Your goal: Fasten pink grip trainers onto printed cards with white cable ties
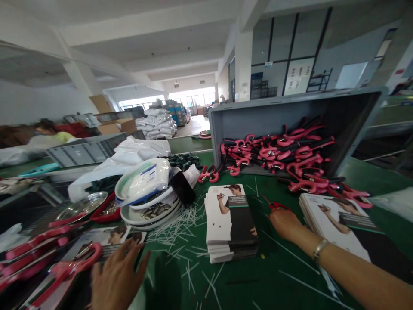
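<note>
Factory packing floor: green worktable (200,275), grey crates (277,113), stacked sacks (158,120)

Red-handled scissors (274,206), seemingly shut, lie flat beside stacked printed cards (229,224).

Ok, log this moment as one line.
left hand: flat on printed card | right hand: on red scissors | between: card stack | behind: tipped grey bin

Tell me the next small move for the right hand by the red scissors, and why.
Probably close the right hand around the red scissors: its fingers already rest at the handles on the green table, while the left hand lies flat on the packaged card.
</note>
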Demonstrator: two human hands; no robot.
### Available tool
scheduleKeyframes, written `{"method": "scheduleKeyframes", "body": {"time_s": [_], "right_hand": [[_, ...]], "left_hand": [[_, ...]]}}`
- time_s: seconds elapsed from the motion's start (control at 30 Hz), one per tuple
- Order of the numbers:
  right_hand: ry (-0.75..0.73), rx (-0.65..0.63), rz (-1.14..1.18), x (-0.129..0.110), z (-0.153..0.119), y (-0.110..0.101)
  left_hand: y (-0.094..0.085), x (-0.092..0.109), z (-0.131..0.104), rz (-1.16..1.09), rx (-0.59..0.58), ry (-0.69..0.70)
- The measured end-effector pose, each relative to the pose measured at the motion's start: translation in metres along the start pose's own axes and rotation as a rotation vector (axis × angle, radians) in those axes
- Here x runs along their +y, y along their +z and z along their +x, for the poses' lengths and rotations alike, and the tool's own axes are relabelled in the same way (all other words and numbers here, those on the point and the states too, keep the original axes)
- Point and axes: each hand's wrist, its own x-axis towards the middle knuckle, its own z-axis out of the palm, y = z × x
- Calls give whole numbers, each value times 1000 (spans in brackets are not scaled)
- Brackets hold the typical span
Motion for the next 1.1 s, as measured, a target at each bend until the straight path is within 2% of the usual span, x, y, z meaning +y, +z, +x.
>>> {"method": "scheduleKeyframes", "body": {"time_s": [0.03, 0.07, 0.13, 0.2, 0.27, 0.33, 0.4, 0.5, 0.57, 0.63, 0.7, 0.8, 0.9, 1.1], "right_hand": [[6, 10, 11, 2, 2, -1], [13, 23, 23, 4, 3, -3], [33, 64, 45, 14, 3, -8], [69, 145, 131, 25, 2, -14], [103, 234, 315, 34, 2, -18], [121, 282, 594, 37, 2, -20], [132, 254, 893, 35, 3, -19], [170, 100, 1252, 25, 6, -18], [158, 13, 1393, 18, 7, -18], [105, -19, 1443, 15, 7, -20], [71, -13, 1390, 16, 7, -21], [104, 22, 1290, 21, 6, -23], [140, 34, 1343, 22, 2, -27], [19, -62, 1613, 0, -11, -51]], "left_hand": [[2, 30, 2, -132, -70, 63], [6, 61, 5, -295, -189, 111], [17, 114, 14, -576, -407, 87], [32, 151, 26, -700, -514, 47], [46, 168, 41, -671, -510, 10], [57, 171, 54, -662, -495, -14], [64, 164, 64, -698, -523, -5], [63, 154, 71, -723, -513, 47], [57, 151, 70, -757, -465, 56], [48, 152, 67, -875, -458, -7], [38, 156, 62, -1027, -504, -114], [25, 163, 53, -1210, -685, -261], [18, 167, 46, -1402, -855, -375], [19, 176, 33, -1729, -881, -462]]}}
